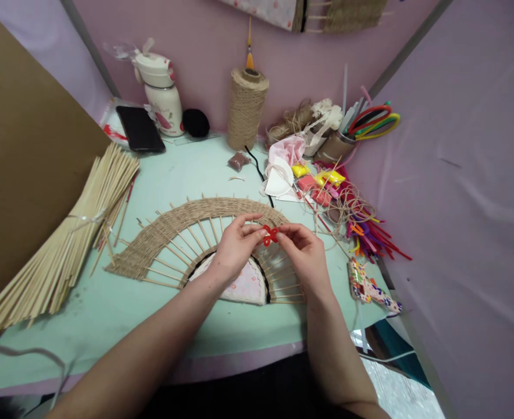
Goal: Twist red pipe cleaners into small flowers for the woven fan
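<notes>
A small red looped piece (270,235), flower-like in outline, is held up between my two hands over a fan-shaped weaving. My left hand (238,244) pinches its left side between thumb and fingers. On its right side, my right hand (303,250) grips it with thumb and forefinger. Beneath them lies the woven fan (187,214), with a twine band along its outer arc and thin sticks as ribs. Its half-round centre (250,282) is pale with pink marks and a black edge. My wrists and hands hide parts of the fan.
Bundled wooden sticks (60,250) lie left. Behind stand a white bottle (163,99), a phone (140,129) and a twine spool (247,107). To the right are coloured pipe cleaners (366,227), scissors (377,122) in a holder, clay packets (330,177) and a patterned glue gun (359,280).
</notes>
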The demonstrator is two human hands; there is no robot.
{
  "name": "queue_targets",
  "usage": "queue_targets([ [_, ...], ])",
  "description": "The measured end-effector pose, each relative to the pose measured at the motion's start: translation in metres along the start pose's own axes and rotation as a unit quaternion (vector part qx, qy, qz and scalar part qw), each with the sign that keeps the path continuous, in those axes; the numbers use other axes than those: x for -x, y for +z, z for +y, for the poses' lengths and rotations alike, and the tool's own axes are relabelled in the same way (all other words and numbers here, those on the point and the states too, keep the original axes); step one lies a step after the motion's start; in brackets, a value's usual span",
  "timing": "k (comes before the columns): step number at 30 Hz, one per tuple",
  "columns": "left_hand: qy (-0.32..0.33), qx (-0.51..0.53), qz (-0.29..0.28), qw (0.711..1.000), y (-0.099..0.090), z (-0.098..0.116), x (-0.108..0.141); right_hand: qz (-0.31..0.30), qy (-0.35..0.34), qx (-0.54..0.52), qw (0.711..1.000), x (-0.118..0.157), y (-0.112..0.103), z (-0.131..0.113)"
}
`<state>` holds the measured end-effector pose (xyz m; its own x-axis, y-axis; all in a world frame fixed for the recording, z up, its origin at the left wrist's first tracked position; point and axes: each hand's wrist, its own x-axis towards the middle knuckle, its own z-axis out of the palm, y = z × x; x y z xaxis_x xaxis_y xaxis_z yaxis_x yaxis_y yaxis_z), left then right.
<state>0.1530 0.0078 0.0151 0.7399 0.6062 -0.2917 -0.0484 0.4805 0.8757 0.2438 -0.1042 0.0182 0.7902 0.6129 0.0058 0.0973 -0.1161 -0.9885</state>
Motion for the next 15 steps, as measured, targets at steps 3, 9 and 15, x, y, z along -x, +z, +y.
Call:
queue_targets([
  [3, 0.008, -0.005, -0.003, 1.0, 0.0002, 0.0008, 0.0009, -0.002, -0.01, 0.004, 1.0, 0.0021, -0.0003, 0.0004],
  [9, 0.012, -0.026, 0.002, 1.0, 0.001, 0.0028, 0.0035, -0.022, -0.025, 0.022, 0.999, 0.0023, -0.0007, 0.0051],
  [15, 0.001, 0.025, 0.002, 1.0, 0.0041, 0.0026, 0.0038, 0.047, 0.019, -0.024, 0.998, -0.0024, 0.0051, 0.0062],
])
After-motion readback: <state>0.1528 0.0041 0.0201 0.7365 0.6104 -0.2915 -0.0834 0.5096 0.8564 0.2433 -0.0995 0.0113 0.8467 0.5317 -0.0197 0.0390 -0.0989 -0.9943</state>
